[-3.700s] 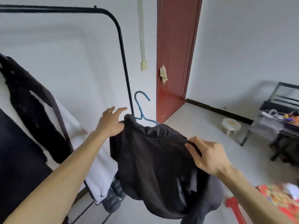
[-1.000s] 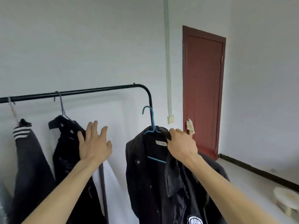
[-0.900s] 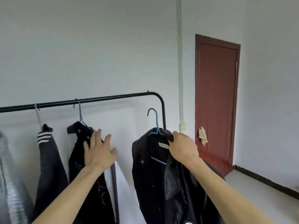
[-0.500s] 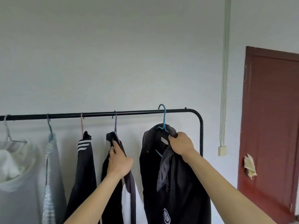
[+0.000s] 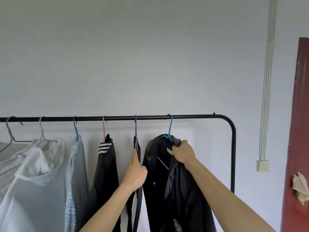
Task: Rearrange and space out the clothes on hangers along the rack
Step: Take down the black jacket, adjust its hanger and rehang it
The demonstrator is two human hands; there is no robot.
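While both hands are raised to the clothes: the scene is a black metal clothes rack (image 5: 117,117) in front of a pale wall, with six hangers on its top bar.
Right hand: the right hand (image 5: 184,153) has its grip closed on the collar of the black button-front jacket (image 5: 177,190), just under the hook of the blue wire hanger (image 5: 169,127).
Black jacket: it hangs as the last garment on the right, near the bend of the rack; the blue hanger's hook sits over the bar, and a round white emblem shows low on the jacket front.
Left hand: the left hand (image 5: 135,173) is closed around the edge of the black-and-white garment (image 5: 138,206) that hangs on the thin purple hanger (image 5: 135,131), just beside the jacket; a ring shows on one finger.
Middle of the rack: the black top with three white stripes (image 5: 104,164) hangs on a pink hanger (image 5: 104,128), to the left of the left hand and apart from it.
Left part of the rack: the grey garment with a blue striped edge (image 5: 76,173) is on another blue hanger, then the white hooded sweatshirt (image 5: 33,190) and a striped piece, partly cut by the picture edge, on grey wire hangers.
Right side of the room: a dark red door (image 5: 299,131) with a scrap of paper on it, and white cable conduits (image 5: 267,81) that run down the wall to a small socket box.
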